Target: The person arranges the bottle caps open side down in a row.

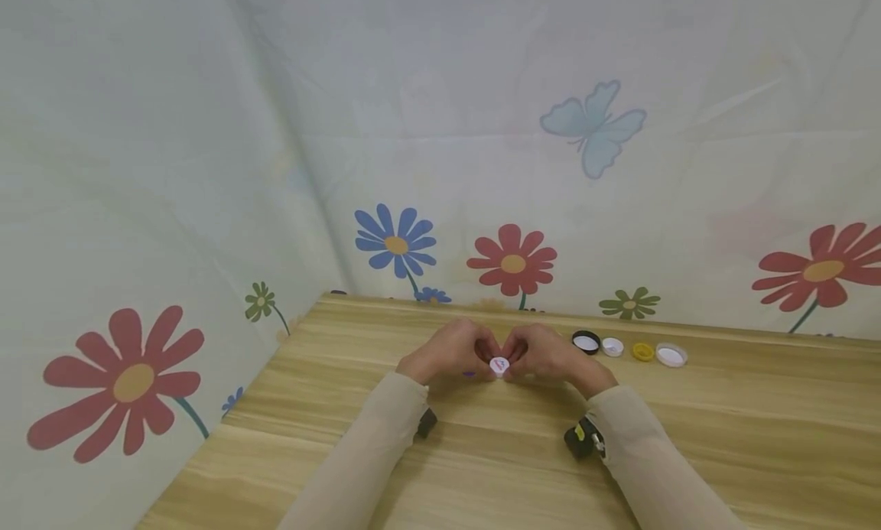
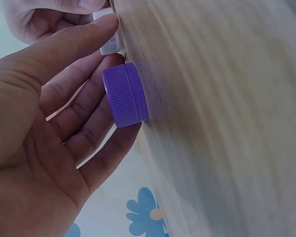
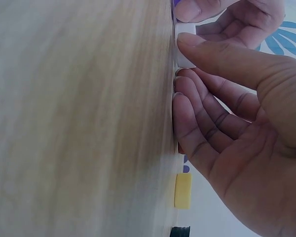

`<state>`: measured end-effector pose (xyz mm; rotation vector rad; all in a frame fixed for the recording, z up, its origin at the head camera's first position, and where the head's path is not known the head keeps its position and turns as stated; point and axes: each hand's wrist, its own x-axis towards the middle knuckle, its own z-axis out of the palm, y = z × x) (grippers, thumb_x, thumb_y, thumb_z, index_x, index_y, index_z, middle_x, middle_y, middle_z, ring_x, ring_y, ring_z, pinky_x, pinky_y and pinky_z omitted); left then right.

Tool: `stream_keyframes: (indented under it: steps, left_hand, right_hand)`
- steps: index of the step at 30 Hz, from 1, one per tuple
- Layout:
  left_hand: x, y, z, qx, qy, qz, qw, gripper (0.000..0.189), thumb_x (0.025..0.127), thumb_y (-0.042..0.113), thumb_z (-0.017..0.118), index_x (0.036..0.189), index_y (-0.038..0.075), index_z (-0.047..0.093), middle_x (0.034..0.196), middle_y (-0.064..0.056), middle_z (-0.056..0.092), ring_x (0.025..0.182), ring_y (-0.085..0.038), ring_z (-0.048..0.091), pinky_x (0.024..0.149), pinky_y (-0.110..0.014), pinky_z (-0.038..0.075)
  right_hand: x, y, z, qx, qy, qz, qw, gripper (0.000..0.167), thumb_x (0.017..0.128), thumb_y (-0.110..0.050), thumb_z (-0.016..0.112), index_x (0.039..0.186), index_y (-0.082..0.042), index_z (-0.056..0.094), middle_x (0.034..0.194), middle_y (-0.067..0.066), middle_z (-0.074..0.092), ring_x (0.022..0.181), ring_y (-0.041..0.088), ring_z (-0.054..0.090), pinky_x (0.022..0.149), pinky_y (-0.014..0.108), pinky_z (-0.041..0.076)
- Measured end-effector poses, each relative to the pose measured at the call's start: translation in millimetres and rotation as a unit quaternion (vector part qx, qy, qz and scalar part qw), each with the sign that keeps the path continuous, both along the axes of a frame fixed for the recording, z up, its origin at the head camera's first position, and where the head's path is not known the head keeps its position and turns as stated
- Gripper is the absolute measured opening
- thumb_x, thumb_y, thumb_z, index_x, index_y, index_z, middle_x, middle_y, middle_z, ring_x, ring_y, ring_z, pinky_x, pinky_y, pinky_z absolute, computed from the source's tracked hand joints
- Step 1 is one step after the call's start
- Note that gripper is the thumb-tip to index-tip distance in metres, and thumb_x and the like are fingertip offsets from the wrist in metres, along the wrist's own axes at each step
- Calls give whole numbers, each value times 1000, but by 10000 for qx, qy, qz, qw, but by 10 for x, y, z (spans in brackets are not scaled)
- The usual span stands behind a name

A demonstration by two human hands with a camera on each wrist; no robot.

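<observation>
A white bottle cap (image 1: 499, 365) with a red print on top rests on the wooden table between the two hands. From its left side my left hand (image 1: 450, 350) pinches it with the thumb, the fingers behind. My right hand (image 1: 544, 352) pinches the same cap from the right, thumb on the near side. Small printed characters show on the cap's side in the left wrist view. Beside the left hand's fingers stands a ribbed purple bottle cap (image 2: 125, 95) on the table; in the head view it is mostly hidden by that hand.
Right of the hands, in a row near the table's back edge, lie a black cap (image 1: 586, 342), a small white cap (image 1: 612, 347), a yellow cap (image 1: 643, 352) and a wider white cap (image 1: 671, 355). Behind the table (image 1: 475, 469) hangs a flowered cloth (image 1: 440, 155).
</observation>
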<state>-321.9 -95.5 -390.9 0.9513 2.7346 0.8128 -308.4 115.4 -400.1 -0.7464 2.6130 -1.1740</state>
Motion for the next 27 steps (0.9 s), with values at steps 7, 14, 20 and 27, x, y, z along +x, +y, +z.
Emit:
stream_keyframes:
  steps: [7, 14, 20, 27]
  left_hand:
    - [5, -1, 15, 38, -193, 96, 9998, 18, 83, 5, 91, 97, 10, 81, 86, 6, 75, 79, -7, 67, 74, -23, 56]
    - [3, -11, -2, 12, -254, 104, 9996, 19, 82, 6, 92, 97, 11, 81, 85, 8, 74, 78, -5, 67, 74, -22, 55]
    - [2, -7, 13, 53, -326, 122, 9994, 19, 83, 5, 91, 98, 11, 82, 84, 8, 74, 78, -7, 68, 75, -23, 56]
    - [-1, -15, 2, 15, -408, 120, 9991, 20, 83, 6, 92, 99, 12, 82, 85, 9, 74, 79, -7, 68, 76, -23, 56]
  right_hand:
    - [4, -4, 12, 68, 24, 10, 10000, 21, 84, -1, 88, 98, -2, 73, 89, 3, 71, 83, 15, 65, 78, 32, 56]
    - [0, -5, 3, 84, -25, 12, 10000, 21, 84, -1, 88, 97, -2, 73, 89, 2, 71, 83, 15, 64, 76, 31, 55]
    - [-9, 5, 8, 40, -11, 58, 10000, 22, 83, -2, 89, 97, -2, 72, 88, 2, 71, 82, 15, 64, 76, 31, 55]
    - [8, 11, 11, -18, -62, 110, 9999, 21, 84, -2, 89, 98, -1, 73, 89, 3, 71, 83, 14, 65, 77, 31, 56]
